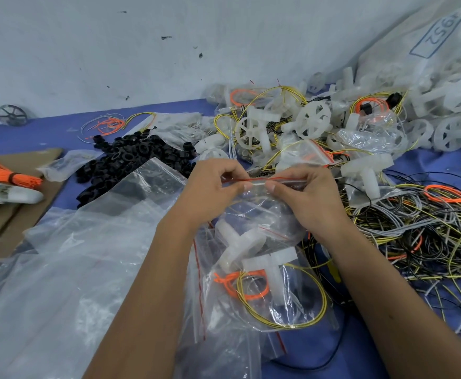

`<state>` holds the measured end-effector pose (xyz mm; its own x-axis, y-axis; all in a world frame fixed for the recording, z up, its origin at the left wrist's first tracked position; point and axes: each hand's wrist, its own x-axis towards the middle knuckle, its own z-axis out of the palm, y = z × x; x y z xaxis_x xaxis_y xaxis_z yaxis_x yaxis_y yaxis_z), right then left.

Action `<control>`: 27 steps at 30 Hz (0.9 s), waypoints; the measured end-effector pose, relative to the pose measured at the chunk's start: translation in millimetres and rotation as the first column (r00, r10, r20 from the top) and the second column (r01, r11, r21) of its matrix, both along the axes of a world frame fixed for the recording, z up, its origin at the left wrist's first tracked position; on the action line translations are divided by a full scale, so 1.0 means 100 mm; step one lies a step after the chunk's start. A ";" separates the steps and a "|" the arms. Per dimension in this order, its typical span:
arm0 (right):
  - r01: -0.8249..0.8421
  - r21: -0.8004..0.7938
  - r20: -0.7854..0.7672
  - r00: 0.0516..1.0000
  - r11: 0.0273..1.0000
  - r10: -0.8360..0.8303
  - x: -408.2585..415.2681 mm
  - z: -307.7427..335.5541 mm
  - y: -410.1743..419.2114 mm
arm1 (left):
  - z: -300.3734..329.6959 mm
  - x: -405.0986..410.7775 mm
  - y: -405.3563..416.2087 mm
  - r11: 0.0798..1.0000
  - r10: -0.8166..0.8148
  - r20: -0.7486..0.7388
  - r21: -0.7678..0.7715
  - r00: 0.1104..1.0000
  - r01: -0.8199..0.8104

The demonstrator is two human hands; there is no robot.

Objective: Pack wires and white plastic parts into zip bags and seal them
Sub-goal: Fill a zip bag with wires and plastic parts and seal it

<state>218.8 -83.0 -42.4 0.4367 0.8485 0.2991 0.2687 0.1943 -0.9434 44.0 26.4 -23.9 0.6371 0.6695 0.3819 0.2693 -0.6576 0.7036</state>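
Clear zip bag (254, 212) pinched at its strip by left hand (212, 190) and right hand (303, 195), thumbs meeting.

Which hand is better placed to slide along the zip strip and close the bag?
Probably the right hand: like the left hand, it pinches the zip strip mid-length, but more strip lies on its side.
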 end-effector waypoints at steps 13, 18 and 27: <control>-0.073 -0.001 0.001 0.997 0.997 0.073 -0.03 0.02 -0.03 | 0.03 0.06 -0.09 0.999 -0.047 -0.028 -0.012 0.999 0.046; -0.018 0.003 -0.098 0.995 1.000 0.018 -0.05 0.05 -0.03 | 0.02 0.04 -0.06 0.999 -0.005 -0.003 -0.046 1.000 0.005; 0.021 0.003 -0.122 0.992 1.000 -0.020 -0.05 0.09 -0.05 | 0.00 -0.06 0.00 0.982 -0.045 0.083 -0.182 0.996 0.060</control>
